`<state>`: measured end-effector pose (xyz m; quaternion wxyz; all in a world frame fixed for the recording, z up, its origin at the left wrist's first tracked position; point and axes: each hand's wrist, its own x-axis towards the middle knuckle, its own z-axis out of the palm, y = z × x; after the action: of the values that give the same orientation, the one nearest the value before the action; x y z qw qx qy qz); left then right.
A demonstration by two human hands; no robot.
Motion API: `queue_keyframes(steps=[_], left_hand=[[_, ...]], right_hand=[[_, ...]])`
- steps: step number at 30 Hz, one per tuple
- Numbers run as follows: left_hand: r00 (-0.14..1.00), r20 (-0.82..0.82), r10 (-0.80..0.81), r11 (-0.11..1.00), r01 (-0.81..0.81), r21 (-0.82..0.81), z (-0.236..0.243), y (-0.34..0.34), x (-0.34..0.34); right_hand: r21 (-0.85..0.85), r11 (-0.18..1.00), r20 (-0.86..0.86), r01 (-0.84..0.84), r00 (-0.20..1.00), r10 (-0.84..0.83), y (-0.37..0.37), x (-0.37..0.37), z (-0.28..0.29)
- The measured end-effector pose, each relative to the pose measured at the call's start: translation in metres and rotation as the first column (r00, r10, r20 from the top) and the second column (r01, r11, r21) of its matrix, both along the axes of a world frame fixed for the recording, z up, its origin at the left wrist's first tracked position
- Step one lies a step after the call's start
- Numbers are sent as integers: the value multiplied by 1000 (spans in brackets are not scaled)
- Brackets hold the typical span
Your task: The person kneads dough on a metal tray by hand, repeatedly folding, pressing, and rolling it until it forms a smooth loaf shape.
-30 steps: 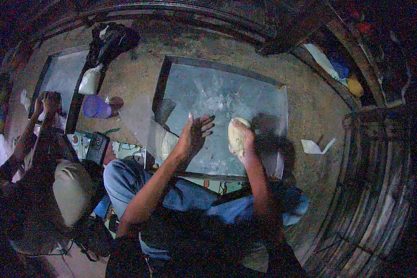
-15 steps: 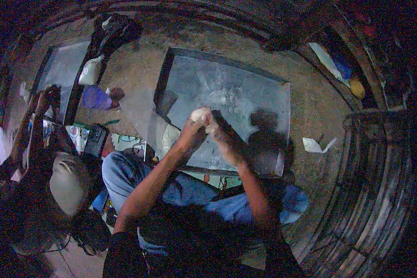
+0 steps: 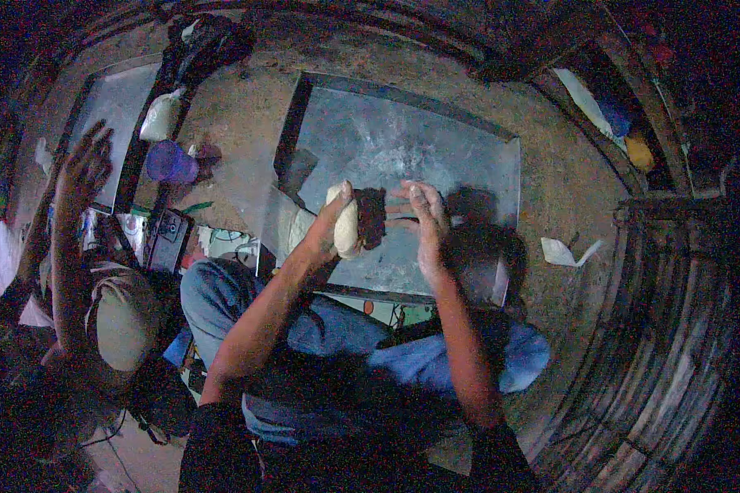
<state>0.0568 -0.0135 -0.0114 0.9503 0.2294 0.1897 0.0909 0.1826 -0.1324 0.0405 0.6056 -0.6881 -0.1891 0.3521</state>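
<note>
A pale, elongated lump of dough (image 3: 348, 226) is gripped upright in my left hand (image 3: 327, 232), the thumb at its top. My right hand (image 3: 429, 223) is a little to the right, apart from the dough, with its fingers spread and nothing in them. Both hands are above a large dark-rimmed metal tray (image 3: 321, 119) dusted with white powder. Dark shadows of my hands and arms fall on the tray. Against the tray's left side rests a clear plastic bag (image 3: 294, 223) with something pale inside.
At the left, a co-worker's hand (image 3: 86, 168) is raised beside a second tray (image 3: 123, 99). Between the trays are a white bag (image 3: 161, 115), a purple cup-like container (image 3: 171, 163) and a black bag (image 3: 210, 45). White paper (image 3: 561, 251) lies right, near wooden slats (image 3: 649, 329).
My hands were together around the dough and have parted. The right hand moved right and opened; the left keeps the dough, now showing longer. The co-worker's hand has risen and spread.
</note>
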Motion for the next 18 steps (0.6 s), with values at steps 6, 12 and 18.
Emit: queue_keyframes(steps=[6, 12, 18], left_hand=[[964, 257, -62, 997, 71, -28, 12, -10, -2], [921, -313, 231, 359, 218, 908, 4, -18, 9], [961, -182, 209, 460, 68, 885, -22, -13, 9]], right_hand=[[51, 998, 133, -40, 991, 33, 0, -11, -26], [117, 982, 150, -145, 981, 127, 3, -28, -31], [-17, 987, -128, -160, 979, 156, 6, -32, -11]])
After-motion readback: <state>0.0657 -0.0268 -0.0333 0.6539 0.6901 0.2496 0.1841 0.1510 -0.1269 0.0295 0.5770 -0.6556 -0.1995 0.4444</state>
